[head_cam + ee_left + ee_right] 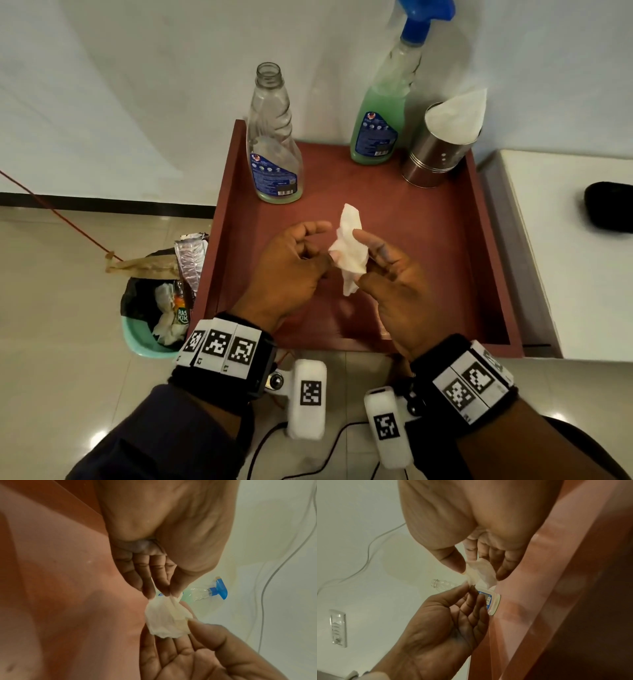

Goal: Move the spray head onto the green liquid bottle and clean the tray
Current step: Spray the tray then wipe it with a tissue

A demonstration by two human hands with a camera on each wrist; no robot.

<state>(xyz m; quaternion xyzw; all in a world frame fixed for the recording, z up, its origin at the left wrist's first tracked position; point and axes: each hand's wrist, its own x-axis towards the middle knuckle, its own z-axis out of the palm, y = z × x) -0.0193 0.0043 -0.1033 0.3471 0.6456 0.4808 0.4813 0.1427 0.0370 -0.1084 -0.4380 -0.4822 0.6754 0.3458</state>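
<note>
A crumpled white tissue point(349, 250) hangs over the middle of the red-brown tray point(445, 274), held by both hands. My left hand point(318, 246) pinches its left edge with thumb and fingertips point(163, 592). My right hand point(363, 260) pinches the other side between thumb point(453, 563) and fingers; the tissue point(479, 572) shows between them. At the tray's back right stands the green liquid bottle point(376, 130), with the blue spray head point(424, 20) on its neck. An almost empty clear bottle point(274, 137) stands open-necked at the back left.
A steel tin point(435, 161) with a white tissue sticking out stands in the tray's back right corner. A lined bin point(150, 322) full of rubbish sits on the floor to the left. A white counter point(548, 240) with a black object point(609, 212) adjoins on the right.
</note>
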